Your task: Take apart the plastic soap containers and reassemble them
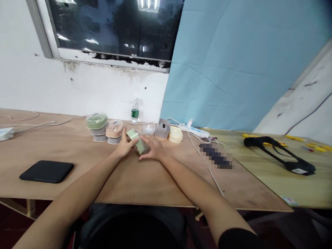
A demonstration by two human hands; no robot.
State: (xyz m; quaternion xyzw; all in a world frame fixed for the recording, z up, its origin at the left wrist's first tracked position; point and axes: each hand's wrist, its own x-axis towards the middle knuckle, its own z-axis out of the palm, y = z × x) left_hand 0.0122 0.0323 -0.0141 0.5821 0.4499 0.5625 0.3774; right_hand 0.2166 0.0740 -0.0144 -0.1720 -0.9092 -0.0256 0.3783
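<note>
Between my two hands a pale green plastic container (pixel 141 145) is tilted just above or on the table; I cannot tell which. My left hand (pixel 124 144) grips its left side, fingers and thumb around it. From the right, my right hand (pixel 155 148) has its fingers on the container's side, partly covering it. To the left stand a stack with a green lid (pixel 97 120) and a shorter one with a peach lid (pixel 114 128). Behind my right hand are a clear round container (pixel 148 129), grey nested containers (pixel 163 129) and a stack of cream bowls (pixel 176 134).
A water bottle (pixel 135 111) stands against the wall. A black flat case (pixel 47 171) lies at the left, a white power strip (pixel 194 131) at the back right. Further right are a black strapped headset (pixel 280 155) and yellow pieces (pixel 317 147). White cables cross the brown tabletop (pixel 152 186).
</note>
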